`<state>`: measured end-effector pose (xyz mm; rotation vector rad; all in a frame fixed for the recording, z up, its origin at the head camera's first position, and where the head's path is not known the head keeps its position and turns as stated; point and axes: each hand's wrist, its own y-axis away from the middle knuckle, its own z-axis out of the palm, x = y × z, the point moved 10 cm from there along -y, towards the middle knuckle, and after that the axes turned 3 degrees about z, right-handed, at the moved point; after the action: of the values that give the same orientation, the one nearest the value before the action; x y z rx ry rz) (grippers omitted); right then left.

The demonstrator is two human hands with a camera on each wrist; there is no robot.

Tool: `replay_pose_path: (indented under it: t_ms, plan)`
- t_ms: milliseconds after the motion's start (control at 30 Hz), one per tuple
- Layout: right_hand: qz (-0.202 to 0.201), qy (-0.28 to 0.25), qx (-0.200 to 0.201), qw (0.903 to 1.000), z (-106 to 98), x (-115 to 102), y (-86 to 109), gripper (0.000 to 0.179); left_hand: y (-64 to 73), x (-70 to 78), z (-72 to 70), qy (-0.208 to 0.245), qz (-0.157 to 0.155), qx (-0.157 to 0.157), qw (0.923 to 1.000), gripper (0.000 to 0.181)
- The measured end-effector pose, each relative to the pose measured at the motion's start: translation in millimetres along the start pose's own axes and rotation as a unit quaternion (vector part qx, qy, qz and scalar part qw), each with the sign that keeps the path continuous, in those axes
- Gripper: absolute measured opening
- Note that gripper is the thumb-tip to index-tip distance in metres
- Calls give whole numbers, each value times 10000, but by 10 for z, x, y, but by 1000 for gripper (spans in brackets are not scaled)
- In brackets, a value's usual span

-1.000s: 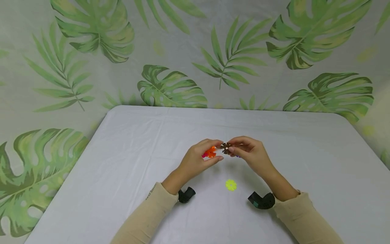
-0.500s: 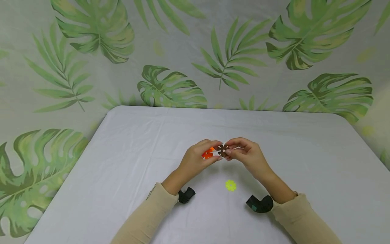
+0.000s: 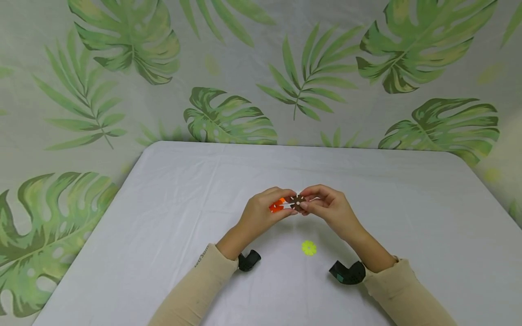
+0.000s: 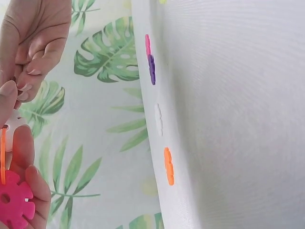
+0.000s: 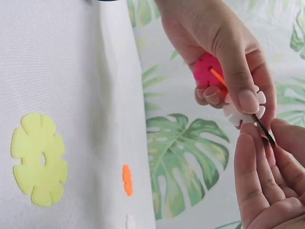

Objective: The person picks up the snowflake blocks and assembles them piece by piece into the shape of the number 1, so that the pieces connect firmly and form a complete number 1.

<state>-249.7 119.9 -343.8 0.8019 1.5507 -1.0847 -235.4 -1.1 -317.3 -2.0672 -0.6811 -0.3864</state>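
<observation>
My left hand (image 3: 261, 209) holds a short chain of joined flower-shaped plastic discs: a pink disc (image 4: 14, 202), an orange disc (image 3: 276, 206) and a white disc (image 5: 232, 115). The white one is pinched between thumb and fingers. With thumb and fingertips, my right hand (image 3: 331, 204) pinches a brown notched disc (image 3: 298, 203). In the right wrist view the brown disc is edge-on and meets the white disc's rim; how deep it sits in the notch is hidden. Both hands are raised above the table.
A yellow flower disc (image 3: 309, 247) lies on the white-covered table (image 3: 183, 194). Beyond it, the left wrist view has a pink disc (image 4: 147, 45), purple disc (image 4: 151, 70), white disc (image 4: 158, 119) and orange disc (image 4: 168, 166). Black wrist cameras (image 3: 249, 261) hang by both sleeves.
The right hand has moved slightly left, bringing the brown disc up to the left fingertips. The discs in the left hand have turned, so the pink one no longer shows in the head view.
</observation>
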Motion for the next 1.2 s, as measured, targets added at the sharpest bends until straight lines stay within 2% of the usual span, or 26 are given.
replay_pose_path:
  t_ms: [167, 433, 633, 700, 1000, 1200]
  plan:
    - [-217, 301, 1, 9993, -30, -56, -8, 22, 3, -10, -19, -33, -20, 52, 10000, 35]
    - [-267, 906, 444, 9945, -239, -142, -7, 23, 10, -53, -36, -79, -59, 130, 9999, 37]
    - [-344, 1077, 597, 9918, -381, -172, -12, 26, 5, -54, -54, -56, -51, 155, 9999, 38]
    - [-347, 1091, 600, 9916, -417, -164, -19, 28, 4, -54, -56, -44, -44, 169, 9998, 38]
    - [-361, 1868, 686, 9793, -566, -104, -16, 34, 5, -57, -45, -70, 14, 197, 9998, 38]
    - [-131, 2120, 645, 9751, -636, 31, -8, 38, 13, -67, -49, -30, -16, 224, 9997, 39]
